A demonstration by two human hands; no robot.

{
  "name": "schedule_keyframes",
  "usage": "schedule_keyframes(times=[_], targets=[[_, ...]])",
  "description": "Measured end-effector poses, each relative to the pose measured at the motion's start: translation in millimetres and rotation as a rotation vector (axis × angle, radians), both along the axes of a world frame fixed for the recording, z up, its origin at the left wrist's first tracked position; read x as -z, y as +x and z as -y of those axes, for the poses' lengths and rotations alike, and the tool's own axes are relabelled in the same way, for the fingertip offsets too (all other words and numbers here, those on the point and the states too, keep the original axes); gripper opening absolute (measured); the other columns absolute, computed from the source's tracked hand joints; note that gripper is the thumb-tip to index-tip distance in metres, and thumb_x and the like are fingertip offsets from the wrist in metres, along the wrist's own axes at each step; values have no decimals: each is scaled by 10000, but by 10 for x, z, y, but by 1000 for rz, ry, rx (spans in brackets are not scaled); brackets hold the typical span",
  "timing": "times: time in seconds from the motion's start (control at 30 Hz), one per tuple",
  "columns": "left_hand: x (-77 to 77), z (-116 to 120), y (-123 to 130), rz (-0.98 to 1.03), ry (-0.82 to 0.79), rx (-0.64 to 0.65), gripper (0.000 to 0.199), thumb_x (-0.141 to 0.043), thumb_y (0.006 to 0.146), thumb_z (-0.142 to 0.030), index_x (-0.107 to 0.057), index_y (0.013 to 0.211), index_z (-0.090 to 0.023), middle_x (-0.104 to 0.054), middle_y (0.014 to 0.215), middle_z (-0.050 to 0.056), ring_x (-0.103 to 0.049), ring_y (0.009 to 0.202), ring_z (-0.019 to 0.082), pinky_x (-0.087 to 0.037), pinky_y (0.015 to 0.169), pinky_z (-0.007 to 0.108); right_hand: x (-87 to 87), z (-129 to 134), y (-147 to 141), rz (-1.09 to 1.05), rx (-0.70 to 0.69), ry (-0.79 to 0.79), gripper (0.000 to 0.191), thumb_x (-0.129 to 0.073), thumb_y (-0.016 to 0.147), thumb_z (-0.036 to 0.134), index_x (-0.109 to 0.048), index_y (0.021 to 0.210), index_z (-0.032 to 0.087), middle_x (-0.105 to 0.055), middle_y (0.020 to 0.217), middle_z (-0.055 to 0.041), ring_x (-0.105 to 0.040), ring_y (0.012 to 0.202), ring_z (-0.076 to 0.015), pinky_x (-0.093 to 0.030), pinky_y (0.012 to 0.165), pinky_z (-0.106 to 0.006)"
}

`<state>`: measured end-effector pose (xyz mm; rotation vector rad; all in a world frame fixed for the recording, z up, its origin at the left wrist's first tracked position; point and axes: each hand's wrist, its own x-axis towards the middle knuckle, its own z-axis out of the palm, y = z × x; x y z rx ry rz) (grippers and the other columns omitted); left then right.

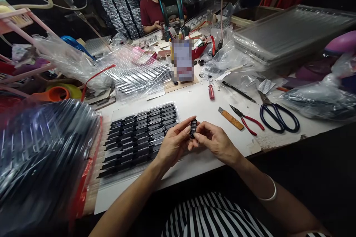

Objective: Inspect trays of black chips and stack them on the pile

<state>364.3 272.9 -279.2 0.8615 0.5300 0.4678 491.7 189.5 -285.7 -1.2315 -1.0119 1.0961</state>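
Between the fingertips of both hands, above the white tabletop, is a small black part with a row of light ridges like a spring or connector [193,129]. My left hand [178,137] pinches its left side between thumb and fingers. On the other side my right hand [215,140] grips its right edge, fingers closed around it. Just left of my hands lies a clear plastic tray [175,106] filled with rows of similar black ridged parts [139,129]. The finer detail of the held part is too small to make out.
Right of my hands lie a utility knife [231,118], red-handled pliers [247,119], scissors [279,116], black tweezers [239,92] and a red screwdriver [211,90]. A stack of plastic trays [50,155] stands at the left. A phone [183,59] stands ahead; a person [151,11] sits across.
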Motion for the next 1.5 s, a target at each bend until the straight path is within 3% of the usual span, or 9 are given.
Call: schedule_keyframes(times=[0.47,0.87,1.03,1.1,1.17,1.27,1.33,1.4,1.5], targets=[[51,-10,-14,-34,114,-45,511,-665,800,-290,-551,1276,-142,-643,619,29,-542,487,89,-401,462,186,36,-109,-25,-331,-82,-78,213,-585,805,325,-448,715,191,-588,590,34,-534,545,-99,-392,558,-244],[-26,1,-6,-16,58,-79,449,-702,765,-263,-620,1191,-149,-670,753,53,-530,461,65,-399,429,182,33,-67,1,-301,-121,-46,212,-568,840,352,-470,757,184,-624,671,0,-616,659,-137,-448,625,-270],[-17,-12,-8,-26,40,-65,442,-694,772,-251,-618,1194,-145,-641,646,26,-531,449,69,-389,422,174,41,-82,-30,-295,-140,-40,235,-559,852,386,-461,769,188,-621,692,-5,-620,674,-144,-456,632,-275],[-32,-23,-10,-29,34,-67,415,-695,768,-248,-635,1166,-148,-678,763,60,-548,465,73,-372,408,174,6,-55,20,-180,-150,-36,227,-528,867,395,-482,786,188,-618,726,-14,-602,666,-141,-464,635,-286],[-55,-38,-16,-27,42,-71,391,-693,766,-251,-646,1142,-155,-681,995,116,-577,501,82,-350,397,177,-7,6,152,128,-48,-28,207,-513,873,385,-526,805,189,-607,766,-30,-573,668,-148,-467,632,-301],[-89,-57,-32,-35,46,-58,382,-673,782,-252,-635,1155,-175,-627,1171,156,-581,519,79,-371,429,192,80,144,483,827,368,-28,172,-521,858,336,-590,857,178,-592,876,-96,-549,785,-221,-458,710,-383],[-105,-66,-43,-34,25,-44,375,-658,796,-241,-630,1163,-175,-630,1173,161,-556,504,61,-407,473,207,192,231,714,1186,528,-84,194,-525,846,318,-610,921,160,-584,920,-132,-529,857,-284,-434,761,-457],[-115,-74,-50,-20,-1,-24,362,-643,808,-230,-632,1162,-157,-644,1146,169,-530,489,48,-420,497,212,290,292,875,1349,493,-131,202,-521,846,300,-613,950,152,-582,891,-130,-521,856,-304,-427,760,-480],[-119,-85,-57,9,-45,25,348,-630,815,-216,-641,1150,-119,-659,1105,193,-498,474,39,-395,481,199,314,338,925,1314,415,-92,136,-494,856,243,-597,898,165,-573,851,-104,-540,823,-279,-442,737,-449]])
